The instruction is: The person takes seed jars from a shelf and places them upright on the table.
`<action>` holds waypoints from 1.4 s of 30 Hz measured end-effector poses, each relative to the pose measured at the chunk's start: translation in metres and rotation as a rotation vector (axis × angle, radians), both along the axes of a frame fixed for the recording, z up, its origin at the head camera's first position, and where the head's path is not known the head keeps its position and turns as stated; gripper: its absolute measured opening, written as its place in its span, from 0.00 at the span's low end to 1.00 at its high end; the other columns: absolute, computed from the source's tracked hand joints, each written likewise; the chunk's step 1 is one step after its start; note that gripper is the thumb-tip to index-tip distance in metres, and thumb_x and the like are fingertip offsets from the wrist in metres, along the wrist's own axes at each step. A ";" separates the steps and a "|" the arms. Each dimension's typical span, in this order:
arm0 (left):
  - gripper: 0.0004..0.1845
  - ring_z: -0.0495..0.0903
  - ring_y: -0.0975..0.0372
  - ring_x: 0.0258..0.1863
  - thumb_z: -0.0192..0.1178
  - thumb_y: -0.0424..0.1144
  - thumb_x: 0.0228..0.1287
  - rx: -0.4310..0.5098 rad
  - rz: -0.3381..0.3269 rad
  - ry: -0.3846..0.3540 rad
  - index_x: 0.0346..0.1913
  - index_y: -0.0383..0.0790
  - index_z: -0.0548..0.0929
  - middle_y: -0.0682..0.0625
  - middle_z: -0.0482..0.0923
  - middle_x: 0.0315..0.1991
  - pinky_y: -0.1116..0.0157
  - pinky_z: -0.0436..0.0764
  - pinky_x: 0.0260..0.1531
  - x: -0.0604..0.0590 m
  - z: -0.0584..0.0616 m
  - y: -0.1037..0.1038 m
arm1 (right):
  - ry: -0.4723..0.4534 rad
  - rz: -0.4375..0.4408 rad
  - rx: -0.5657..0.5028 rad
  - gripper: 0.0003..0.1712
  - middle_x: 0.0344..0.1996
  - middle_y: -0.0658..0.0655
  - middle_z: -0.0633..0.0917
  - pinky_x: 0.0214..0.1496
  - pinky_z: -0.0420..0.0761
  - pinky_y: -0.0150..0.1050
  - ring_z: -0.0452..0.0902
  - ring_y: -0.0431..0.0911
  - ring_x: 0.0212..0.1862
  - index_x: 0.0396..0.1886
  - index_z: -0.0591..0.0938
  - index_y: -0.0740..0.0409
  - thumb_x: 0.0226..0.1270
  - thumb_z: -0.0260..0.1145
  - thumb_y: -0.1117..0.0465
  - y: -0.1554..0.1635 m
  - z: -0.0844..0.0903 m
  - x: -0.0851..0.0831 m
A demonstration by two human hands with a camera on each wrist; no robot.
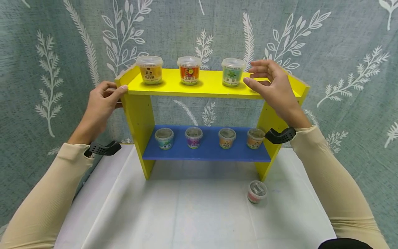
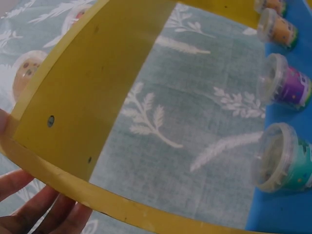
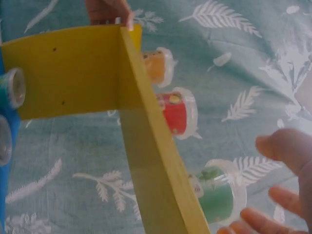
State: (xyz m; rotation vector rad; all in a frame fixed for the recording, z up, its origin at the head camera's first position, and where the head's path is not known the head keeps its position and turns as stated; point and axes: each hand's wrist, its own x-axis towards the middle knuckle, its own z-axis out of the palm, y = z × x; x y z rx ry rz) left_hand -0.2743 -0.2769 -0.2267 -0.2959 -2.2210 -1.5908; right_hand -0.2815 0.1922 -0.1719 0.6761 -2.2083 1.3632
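Note:
A small shelf unit with a yellow top board (image 1: 206, 89) and a blue lower board (image 1: 199, 154) stands in front of me. My left hand (image 1: 101, 100) grips the top left corner of the shelf, thumb on top and fingers behind the side. My right hand (image 1: 273, 86) is by the green-labelled plastic cup (image 1: 231, 72) on the top board; the right wrist view shows its fingers spread and apart from the cup. Also up there are an orange-labelled cup (image 1: 189, 71) in the middle and a yellow-labelled cup (image 1: 150, 71) at left.
On the blue board stand several lidded cups, among them a teal one (image 1: 164, 139), a purple one (image 1: 194, 138) and an orange one (image 1: 227, 139). One red-labelled cup (image 1: 256, 192) sits on the white tablecloth (image 1: 186, 214) at front right. A patterned curtain (image 1: 199, 31) hangs behind.

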 end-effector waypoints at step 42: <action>0.20 0.79 0.60 0.52 0.59 0.56 0.75 0.005 -0.006 -0.013 0.60 0.49 0.75 0.53 0.77 0.53 0.67 0.81 0.51 0.000 0.000 -0.001 | -0.402 0.000 -0.096 0.48 0.67 0.59 0.74 0.68 0.75 0.45 0.72 0.49 0.65 0.80 0.64 0.55 0.67 0.73 0.43 -0.035 0.028 -0.040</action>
